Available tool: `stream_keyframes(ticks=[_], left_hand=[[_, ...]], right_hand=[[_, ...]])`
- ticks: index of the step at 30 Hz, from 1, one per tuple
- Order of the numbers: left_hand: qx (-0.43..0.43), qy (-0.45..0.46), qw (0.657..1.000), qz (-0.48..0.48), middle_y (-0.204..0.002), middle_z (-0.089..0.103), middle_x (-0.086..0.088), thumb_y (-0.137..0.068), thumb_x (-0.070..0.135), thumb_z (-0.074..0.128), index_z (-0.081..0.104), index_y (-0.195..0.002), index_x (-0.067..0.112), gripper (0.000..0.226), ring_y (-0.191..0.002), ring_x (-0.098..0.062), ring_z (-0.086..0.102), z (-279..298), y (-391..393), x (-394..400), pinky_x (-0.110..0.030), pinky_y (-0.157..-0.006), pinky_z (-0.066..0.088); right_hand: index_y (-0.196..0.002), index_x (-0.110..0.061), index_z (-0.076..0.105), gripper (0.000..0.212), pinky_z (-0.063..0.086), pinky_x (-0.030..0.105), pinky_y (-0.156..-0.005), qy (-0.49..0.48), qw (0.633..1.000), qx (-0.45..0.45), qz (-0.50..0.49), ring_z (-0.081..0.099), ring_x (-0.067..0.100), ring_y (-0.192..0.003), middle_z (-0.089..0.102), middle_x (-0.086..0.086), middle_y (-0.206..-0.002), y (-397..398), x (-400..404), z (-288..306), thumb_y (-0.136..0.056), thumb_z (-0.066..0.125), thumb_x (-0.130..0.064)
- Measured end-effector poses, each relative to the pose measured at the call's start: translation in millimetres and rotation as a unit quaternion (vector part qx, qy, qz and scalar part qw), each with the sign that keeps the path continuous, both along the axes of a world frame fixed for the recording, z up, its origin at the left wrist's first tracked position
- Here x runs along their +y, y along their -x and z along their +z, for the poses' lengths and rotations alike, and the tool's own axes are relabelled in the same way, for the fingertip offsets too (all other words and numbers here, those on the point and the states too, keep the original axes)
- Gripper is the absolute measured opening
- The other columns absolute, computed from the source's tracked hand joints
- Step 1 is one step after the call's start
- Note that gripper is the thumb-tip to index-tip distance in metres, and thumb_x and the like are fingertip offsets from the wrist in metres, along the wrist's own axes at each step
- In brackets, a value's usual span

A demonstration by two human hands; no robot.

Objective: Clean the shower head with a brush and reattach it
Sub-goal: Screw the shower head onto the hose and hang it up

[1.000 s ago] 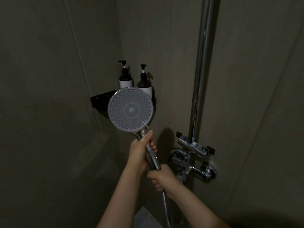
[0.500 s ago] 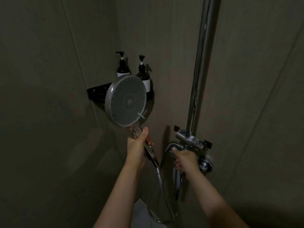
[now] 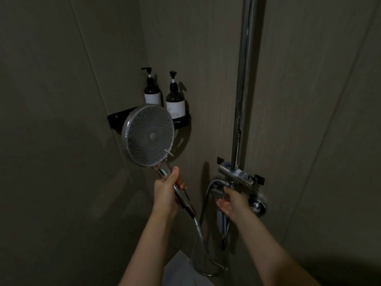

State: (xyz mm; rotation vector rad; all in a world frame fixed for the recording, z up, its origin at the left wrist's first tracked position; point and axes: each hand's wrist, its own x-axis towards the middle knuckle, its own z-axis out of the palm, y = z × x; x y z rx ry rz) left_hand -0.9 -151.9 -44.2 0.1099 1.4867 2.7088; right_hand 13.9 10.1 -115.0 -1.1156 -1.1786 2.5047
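Shower head (image 3: 148, 135), off its mount, is held up at centre-left of the head view, its round nozzle face turned toward the camera, a pose that suits inspection or scrubbing. The left hand (image 3: 166, 189) is curled round the chrome handle just under the disc, thumb along the stem, keeping the face tilted and steady. From the handle's lower end the hose (image 3: 199, 234) droops into a loop near the bottom of the frame and climbs back toward the fittings, slack enough to let the head move freely. At centre-right the right hand (image 3: 231, 201) reaches to the mixer valve (image 3: 237, 176) at the foot of the riser pipe (image 3: 244, 79); its fingers seem to close on a control beneath the valve body, though the dim light leaves it unclear whether they grip it or merely touch, perhaps to run or shut off the water. Behind the disc, a black corner shelf (image 3: 115, 119) carries two pump bottles (image 3: 175, 100), part of the shelf hidden by the head. No brush shows in this view, so the scrubbing stage cannot be confirmed, and reattachment appears not yet done.
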Motion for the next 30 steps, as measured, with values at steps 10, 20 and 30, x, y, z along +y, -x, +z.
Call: stream_keyframes(ticks=[10,20,30], left_hand=[[-0.026,-0.011,0.999,-0.015,-0.042,0.037,0.007,-0.093,0.01,0.05,0.042,-0.066,0.014,0.028,-0.038,-0.007,0.036,-4.5,-1.1,2.2,-0.018,-0.042,0.035],[-0.04,-0.027,0.999,-0.02,-0.046,0.035,0.005,-0.092,0.01,0.052,0.042,-0.066,0.014,0.028,-0.038,-0.007,0.034,-4.7,0.0,-2.0,-0.018,-0.04,0.033],[-0.033,-0.012,0.999,-0.021,-0.041,0.036,0.006,-0.092,0.011,0.05,0.04,-0.069,0.015,0.026,-0.035,-0.007,0.035,-2.1,-2.9,-5.4,-0.017,-0.039,0.034]], right_hand=[[-0.063,-0.014,0.043,0.035,0.024,0.018,-0.032,-0.148,0.986,-0.068,0.033,0.034,0.014,-0.043,0.038,0.003,-0.055,5.6,-8.7,-6.6,-0.096,0.044,-0.027],[-0.068,-0.016,0.042,0.034,0.02,0.012,-0.024,0.247,0.945,0.188,-0.102,0.032,0.004,-0.025,0.038,-0.006,-0.038,6.5,-24.2,-20.4,-0.099,0.037,-0.031],[-0.067,-0.014,0.039,0.042,0.017,0.014,-0.023,0.367,0.878,0.262,-0.161,0.029,0.006,-0.023,0.035,-0.002,-0.036,6.9,-32.4,-12.1,-0.1,0.026,-0.036]])
